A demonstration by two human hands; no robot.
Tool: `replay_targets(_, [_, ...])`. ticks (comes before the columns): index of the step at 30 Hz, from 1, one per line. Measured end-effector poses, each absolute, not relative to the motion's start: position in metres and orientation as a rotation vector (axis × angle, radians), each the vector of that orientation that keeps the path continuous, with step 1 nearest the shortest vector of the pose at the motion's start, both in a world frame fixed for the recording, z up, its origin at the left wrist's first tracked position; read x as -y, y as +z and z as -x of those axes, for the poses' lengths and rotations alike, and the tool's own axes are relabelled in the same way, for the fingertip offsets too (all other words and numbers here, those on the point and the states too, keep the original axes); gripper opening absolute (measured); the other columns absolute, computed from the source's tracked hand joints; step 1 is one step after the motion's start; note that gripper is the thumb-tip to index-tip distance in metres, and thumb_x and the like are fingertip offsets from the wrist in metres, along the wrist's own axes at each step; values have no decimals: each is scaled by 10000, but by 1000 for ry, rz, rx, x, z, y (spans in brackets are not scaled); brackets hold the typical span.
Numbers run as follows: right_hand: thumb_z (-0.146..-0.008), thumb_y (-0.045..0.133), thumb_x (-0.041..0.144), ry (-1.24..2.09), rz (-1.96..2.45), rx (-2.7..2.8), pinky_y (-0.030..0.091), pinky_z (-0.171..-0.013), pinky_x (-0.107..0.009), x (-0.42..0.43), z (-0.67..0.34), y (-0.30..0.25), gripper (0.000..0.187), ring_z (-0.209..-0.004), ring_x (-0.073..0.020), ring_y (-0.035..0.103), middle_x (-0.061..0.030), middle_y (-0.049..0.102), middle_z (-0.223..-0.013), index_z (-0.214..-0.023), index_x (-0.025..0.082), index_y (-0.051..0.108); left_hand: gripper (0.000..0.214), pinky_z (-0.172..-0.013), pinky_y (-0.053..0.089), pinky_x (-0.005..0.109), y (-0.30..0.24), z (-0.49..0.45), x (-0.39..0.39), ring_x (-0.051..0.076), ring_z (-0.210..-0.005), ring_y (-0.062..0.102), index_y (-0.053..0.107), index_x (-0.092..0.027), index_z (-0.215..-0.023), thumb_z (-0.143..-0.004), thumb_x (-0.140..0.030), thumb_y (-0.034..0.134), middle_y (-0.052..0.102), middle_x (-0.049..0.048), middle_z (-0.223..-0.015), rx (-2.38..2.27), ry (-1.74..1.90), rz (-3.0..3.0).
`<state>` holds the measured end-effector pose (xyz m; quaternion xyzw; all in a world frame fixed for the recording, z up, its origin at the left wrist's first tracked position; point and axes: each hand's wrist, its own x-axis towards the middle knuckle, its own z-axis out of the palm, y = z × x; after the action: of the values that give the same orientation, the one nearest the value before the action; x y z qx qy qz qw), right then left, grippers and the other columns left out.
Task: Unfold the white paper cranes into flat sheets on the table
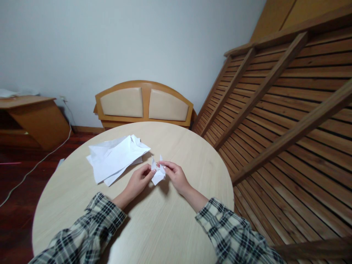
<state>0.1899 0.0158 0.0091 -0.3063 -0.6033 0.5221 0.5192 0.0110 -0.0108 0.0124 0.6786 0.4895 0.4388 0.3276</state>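
Note:
A small piece of folded white paper (158, 177), with two pointed tips sticking up, is held between my hands just over the table. My left hand (139, 179) pinches its left side between thumb and fingers. On the other side, my right hand (177, 177) grips the right edge in a pinch, with the thumb near the right-hand point. The fingertips behind the paper are partly hidden. Left of my hands lies a loose pile of white paper sheets (115, 156), some creased and overlapping.
The round pale wooden table (176, 234) fills the middle. Behind it stands a padded headboard (145, 102) against the wall. A slatted wooden frame (275, 121) leans close along the right. At the far left are a wooden desk (35, 121) and a white cable (41, 160).

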Motion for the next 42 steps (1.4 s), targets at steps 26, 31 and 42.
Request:
replay_targets(26, [-718, 722, 307, 1443, 751, 1370, 494, -785, -307, -16, -186, 8, 231, -785, -136, 601, 16, 615, -839, -885, 220, 588, 271, -540, 395, 240, 15, -12, 9, 105, -573, 476, 565, -174, -788, -813, -434, 636, 536, -26, -678, -1058, 1268, -1209])
replay_targets(31, [-707, 702, 280, 1388, 828, 1337, 477, -696, -279, -21, -184, 3, 175, -701, -130, 583, 22, 607, -747, -798, 200, 575, 260, -558, 438, 242, 15, -15, 11, 102, -579, 501, 543, -182, -856, -809, -418, 640, 540, -33, -696, -1044, 1297, -1180])
replay_targets(42, [-746, 617, 220, 917, 925, 1310, 482, -754, -305, -21, -186, 7, 215, -826, -166, 607, -21, 620, -880, -943, 219, 531, 177, -782, 517, 347, 13, -24, 21, 178, -859, 588, 504, -205, -904, -819, -320, 608, 577, 34, -941, -1133, 1318, -1629])
